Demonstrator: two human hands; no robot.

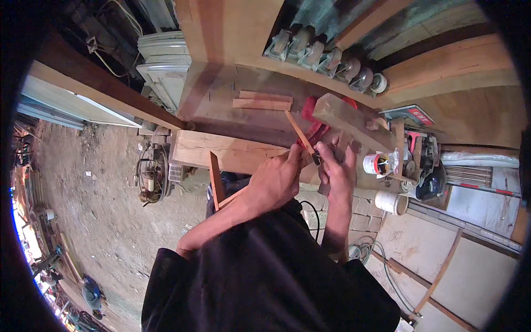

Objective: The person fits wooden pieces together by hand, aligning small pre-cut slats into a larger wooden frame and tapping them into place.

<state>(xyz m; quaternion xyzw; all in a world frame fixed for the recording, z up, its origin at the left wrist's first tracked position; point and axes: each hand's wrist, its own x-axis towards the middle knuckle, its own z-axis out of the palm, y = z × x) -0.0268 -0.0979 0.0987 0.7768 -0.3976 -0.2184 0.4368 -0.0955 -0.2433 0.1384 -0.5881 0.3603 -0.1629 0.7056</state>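
Closed around wood at the front of the bench is my left hand (279, 176). It grips what looks like a three-sided wooden frame (215, 180), whose far strip (298, 130) slants up between my hands. My left forearm hides part of the frame's middle. My right hand (338, 169) is closed at the frame's corner, fingers bent beside a small dark piece. A brown block-like piece shows under its palm, too hidden to name. Just beyond my hands lie a red object (312, 130) and a thick wooden beam (351, 119).
Two short wood strips (263, 103) lie on the workbench (215, 105). Several dusty glass jars (332, 60) line its back. To the right stand a white tub with a red band (373, 164), a tool box (406, 149) and a white bucket (391, 203). A hose (381, 254) trails below.
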